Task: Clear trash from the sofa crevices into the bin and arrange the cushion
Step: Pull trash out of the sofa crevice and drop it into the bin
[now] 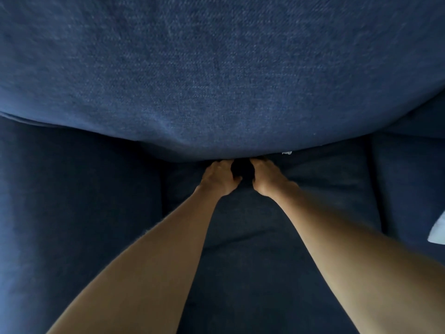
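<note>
The dark blue sofa fills the head view. Its big back cushion (216, 80) bulges over the seat cushion (240, 237). My left hand (220, 177) and my right hand (265, 177) sit side by side at the crevice where back and seat meet. Their fingertips are pushed under the back cushion and hidden, with a dark gap (242, 168) between the hands. I cannot see whether either hand holds anything. A small white scrap (286, 153) pokes out of the crevice just right of my right hand. No bin is in view.
A neighbouring seat cushion (72, 201) lies to the left and another sofa section (409, 189) to the right. A white object (438, 230) shows at the right edge of the frame.
</note>
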